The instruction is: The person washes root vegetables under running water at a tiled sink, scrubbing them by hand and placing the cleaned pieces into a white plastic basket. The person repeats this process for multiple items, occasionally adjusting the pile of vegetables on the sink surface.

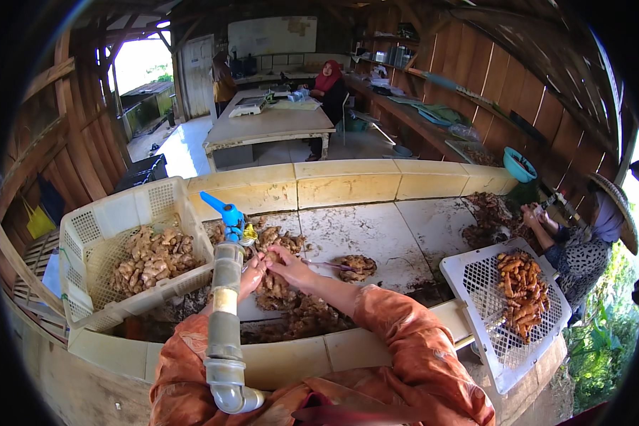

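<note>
Daylight flared white through the opening (139,62) at ten o'clock, glared off the floor (189,145) there and brightened greenery (603,341) at four; the plank wall (500,71) bowed at two, black vignetting ringing the view.

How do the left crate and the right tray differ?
The left crate has tall walls; the right tray looks shallow. The left crate holds pale brown roots; the right tray carries deeper orange-brown roots. Both have perforated surfaces.
</note>
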Action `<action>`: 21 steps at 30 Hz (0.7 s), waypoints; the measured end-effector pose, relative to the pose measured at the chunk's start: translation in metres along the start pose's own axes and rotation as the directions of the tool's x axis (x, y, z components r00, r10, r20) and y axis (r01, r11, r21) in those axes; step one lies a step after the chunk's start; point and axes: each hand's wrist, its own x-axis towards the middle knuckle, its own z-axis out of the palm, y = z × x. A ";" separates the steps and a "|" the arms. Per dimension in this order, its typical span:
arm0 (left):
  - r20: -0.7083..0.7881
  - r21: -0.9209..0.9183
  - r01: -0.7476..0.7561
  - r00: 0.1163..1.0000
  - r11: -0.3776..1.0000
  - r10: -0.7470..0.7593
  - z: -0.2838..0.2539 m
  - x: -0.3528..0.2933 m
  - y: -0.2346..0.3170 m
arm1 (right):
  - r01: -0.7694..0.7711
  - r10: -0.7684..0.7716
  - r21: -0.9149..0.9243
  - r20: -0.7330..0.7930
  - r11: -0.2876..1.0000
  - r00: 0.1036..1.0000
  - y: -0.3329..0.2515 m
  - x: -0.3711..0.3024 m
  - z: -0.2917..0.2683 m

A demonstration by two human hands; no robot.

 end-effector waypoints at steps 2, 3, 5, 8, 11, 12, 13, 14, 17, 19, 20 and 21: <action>0.143 -0.023 0.024 0.989 0.999 -0.020 -0.012 0.001 -0.002 | -0.089 0.090 0.120 -0.003 0.989 0.996 0.014 0.002 0.012; 0.149 -0.001 0.052 0.987 0.999 -0.051 -0.013 0.002 -0.003 | -0.057 0.059 0.107 -0.020 0.993 0.998 0.019 0.004 0.013; 0.089 0.068 0.101 0.990 0.993 -0.107 -0.012 0.004 -0.006 | -0.047 0.055 0.093 -0.087 0.995 0.995 0.027 0.006 0.007; 0.062 -0.014 0.151 0.987 0.988 -0.150 -0.007 0.004 -0.011 | -0.108 0.115 0.118 -0.061 0.987 0.991 0.038 0.004 -0.002; 0.164 -0.191 0.120 0.982 0.974 -0.089 -0.007 0.005 -0.009 | -0.195 0.176 0.177 0.114 0.965 0.978 0.046 0.008 -0.007; 0.171 -0.234 0.073 0.985 0.970 -0.033 -0.008 0.004 -0.007 | -0.138 0.118 0.200 0.108 0.970 0.987 0.048 0.012 -0.004; 0.230 -0.248 0.112 0.972 0.962 -0.053 -0.007 0.007 -0.001 | -0.023 0.021 0.029 0.074 0.999 0.997 0.046 0.015 -0.011; 0.239 -0.194 0.127 0.968 0.973 -0.079 -0.008 0.005 0.002 | -0.044 0.043 0.035 0.043 0.998 0.998 0.046 0.018 -0.011; 0.393 -0.297 0.131 0.920 0.946 -0.004 -0.004 -0.002 0.018 | -0.110 0.113 -0.041 0.060 0.993 0.992 0.029 0.020 -0.029; 0.465 -0.407 0.123 0.881 0.905 0.089 -0.009 -0.010 0.023 | -0.077 0.102 -0.139 0.183 0.987 0.978 0.015 0.019 -0.040; 0.425 -0.370 0.110 0.903 0.923 0.063 -0.009 -0.012 0.024 | -0.017 0.025 -0.039 0.210 0.999 0.977 0.010 0.015 -0.045; 0.431 -0.339 0.090 0.900 0.937 0.069 -0.008 -0.013 0.024 | -0.049 0.049 -0.005 0.233 0.999 0.971 0.005 0.013 -0.049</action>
